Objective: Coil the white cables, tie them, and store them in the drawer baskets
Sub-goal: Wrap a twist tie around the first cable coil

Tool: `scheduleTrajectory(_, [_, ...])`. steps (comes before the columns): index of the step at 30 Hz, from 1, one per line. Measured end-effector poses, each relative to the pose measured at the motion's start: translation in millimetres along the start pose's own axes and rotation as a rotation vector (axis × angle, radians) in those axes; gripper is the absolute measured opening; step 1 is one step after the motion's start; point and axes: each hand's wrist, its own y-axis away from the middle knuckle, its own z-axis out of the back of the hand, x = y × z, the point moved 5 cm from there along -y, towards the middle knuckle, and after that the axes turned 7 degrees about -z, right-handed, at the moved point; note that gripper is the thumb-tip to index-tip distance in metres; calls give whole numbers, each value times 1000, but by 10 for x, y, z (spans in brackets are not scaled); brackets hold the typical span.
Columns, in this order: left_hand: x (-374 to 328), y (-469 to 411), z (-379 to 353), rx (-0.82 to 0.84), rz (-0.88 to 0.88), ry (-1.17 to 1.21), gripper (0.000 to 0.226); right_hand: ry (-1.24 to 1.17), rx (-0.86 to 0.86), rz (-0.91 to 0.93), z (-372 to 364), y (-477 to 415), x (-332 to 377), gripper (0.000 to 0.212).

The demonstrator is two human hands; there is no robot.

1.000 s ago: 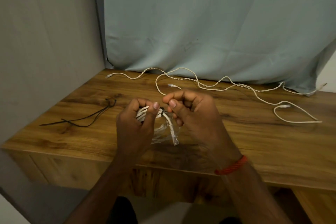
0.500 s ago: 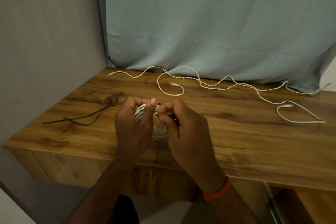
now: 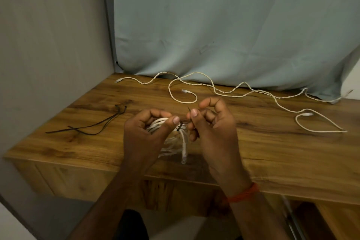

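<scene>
Item: coiled white cable (image 3: 176, 136), held above the near part of the wooden desk (image 3: 253, 152), its plug end hanging down; left hand (image 3: 145, 136) curled around the coil, thumb pressed onto its top beside a black tie (image 3: 180, 125) wrapped around the strands. Right hand (image 3: 213, 128): thumb and forefinger pinched on the tie's free end, remaining fingers loosely bent; a red thread band (image 3: 243, 195) sits on that wrist. Also on the desk: loose white cables (image 3: 243, 94) strung along the back near the grey curtain (image 3: 233, 25), and spare black ties (image 3: 93, 125) lying at left.
</scene>
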Motion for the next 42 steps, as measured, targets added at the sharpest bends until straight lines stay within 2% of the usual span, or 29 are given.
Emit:
scheduleTrajectory(6, [11,-3,-4,118,-94,-41,14,77,68,-18,23,-108,34,21])
scheduleTrajectory(14, [52,-6,22,96,-89,-104,9,-41,120,-157,46,-98,-109,16])
scheduleTrajectory(20, [99,28,41,85,-75,-170,6,3,148,-153,26,-99,-121,16])
scheduleTrajectory(26, [140,46,38,72,-60,-117,19,30,142,-128,20,-114,-110,18])
scheduleTrajectory(31, [131,55,16,58,-73,-98,14,101,125,-76,16,-132,-50,21])
scheduleTrajectory(33, [94,50,12,83,-112,-104,15,129,135,-65,5,-138,-21,24])
scheduleTrajectory(37, [-42,47,-22,215,-313,-220,31,195,155,-42,1,-172,21,29])
scheduleTrajectory(42, [32,68,-71,295,-416,-328,22,190,164,-46,-19,-206,24,31])
